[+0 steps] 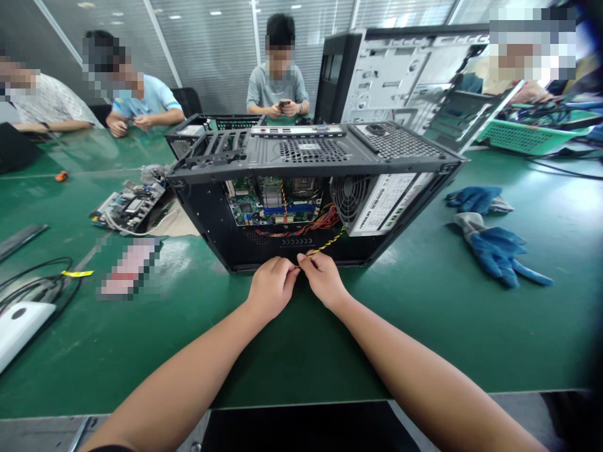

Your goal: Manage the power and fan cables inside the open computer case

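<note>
An open black computer case (301,157) lies on its side on the green table (424,314), showing its motherboard (264,204), a fan and power supply (377,201), and red and yellow wiring. A yellow-and-black twisted cable (327,243) runs out of the case toward me. My left hand (271,285) and my right hand (323,276) meet just in front of the case. Both are closed in a pinch on the cable's near end.
Blue work gloves (494,248) lie at the right. A loose circuit board (129,207) lies left of the case, black cables (32,285) and a white device (19,323) at the far left. A second case (400,75) stands behind. Several people sit around the table.
</note>
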### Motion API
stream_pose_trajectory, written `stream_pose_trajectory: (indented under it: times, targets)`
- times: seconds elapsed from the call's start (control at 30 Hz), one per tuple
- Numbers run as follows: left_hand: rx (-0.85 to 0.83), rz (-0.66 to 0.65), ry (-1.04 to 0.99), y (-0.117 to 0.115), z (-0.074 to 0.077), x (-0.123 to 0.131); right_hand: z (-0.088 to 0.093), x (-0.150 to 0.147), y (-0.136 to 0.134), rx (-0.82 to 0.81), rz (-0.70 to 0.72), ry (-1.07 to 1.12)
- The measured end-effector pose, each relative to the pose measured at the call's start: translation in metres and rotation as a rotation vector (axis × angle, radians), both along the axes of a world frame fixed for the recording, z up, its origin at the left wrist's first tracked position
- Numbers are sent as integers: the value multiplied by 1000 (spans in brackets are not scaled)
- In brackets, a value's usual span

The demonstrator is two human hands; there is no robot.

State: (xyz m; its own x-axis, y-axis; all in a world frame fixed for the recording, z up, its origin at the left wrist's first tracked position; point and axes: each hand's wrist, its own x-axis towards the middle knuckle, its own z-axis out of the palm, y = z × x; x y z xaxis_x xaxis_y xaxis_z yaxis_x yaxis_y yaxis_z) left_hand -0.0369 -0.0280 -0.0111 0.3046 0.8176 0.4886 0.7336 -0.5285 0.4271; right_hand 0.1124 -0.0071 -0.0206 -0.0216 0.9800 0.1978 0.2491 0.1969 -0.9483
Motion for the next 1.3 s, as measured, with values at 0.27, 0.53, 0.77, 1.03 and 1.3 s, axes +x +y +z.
stream_pose_trajectory:
  times: [0.27, 0.53, 0.77, 1.03, 1.3]
  targets:
    - [-57, 15, 20, 0, 0, 0, 0, 0, 0, -29, -1, 14]
    - [-52, 28, 80, 1, 1, 0, -2, 0, -1, -49, -10, 65]
    - [-50, 4, 4, 2, -1, -1, -4, 0, 0, -62, -30, 83]
    - [-7, 4, -101, 2, -7, -2, 1, 0, 0, -28, -44, 28]
    - [113, -9, -99, 1, -7, -2, 0, 0, 0, -4, -19, -8]
